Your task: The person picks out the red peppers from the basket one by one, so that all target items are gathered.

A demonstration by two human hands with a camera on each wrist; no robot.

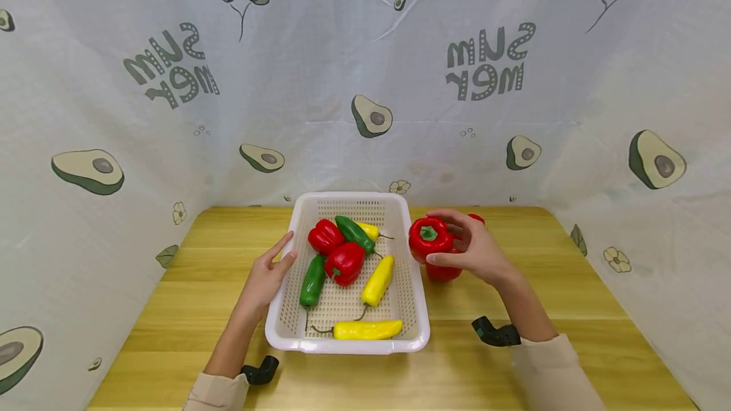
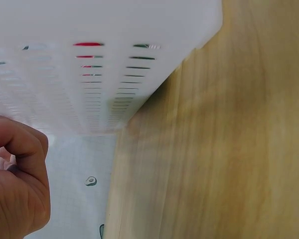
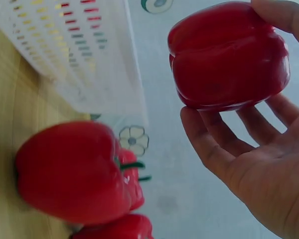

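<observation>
A white plastic basket [image 1: 356, 346] holds two red bell peppers [image 1: 345, 264], two green chili peppers [image 1: 312, 281] and several yellow chili peppers [image 1: 368, 330]. My left hand [image 1: 267, 279] is at the basket's left rim, thumb and index finger over the edge; in the left wrist view its fingers [image 2: 21, 144] look bent beside the perforated wall. To the right of the basket, my right hand [image 1: 476, 247] holds a red bell pepper [image 1: 429, 238] between thumb and fingers, green stem facing up. In the right wrist view this pepper [image 3: 229, 57] is raised off the table.
More red bell peppers [image 3: 72, 172] rest on the wooden table [image 1: 497, 373] right of the basket, partly hidden under my right hand in the head view. A pale cloth [image 1: 320, 68] with avocado prints hangs behind the table and along its sides.
</observation>
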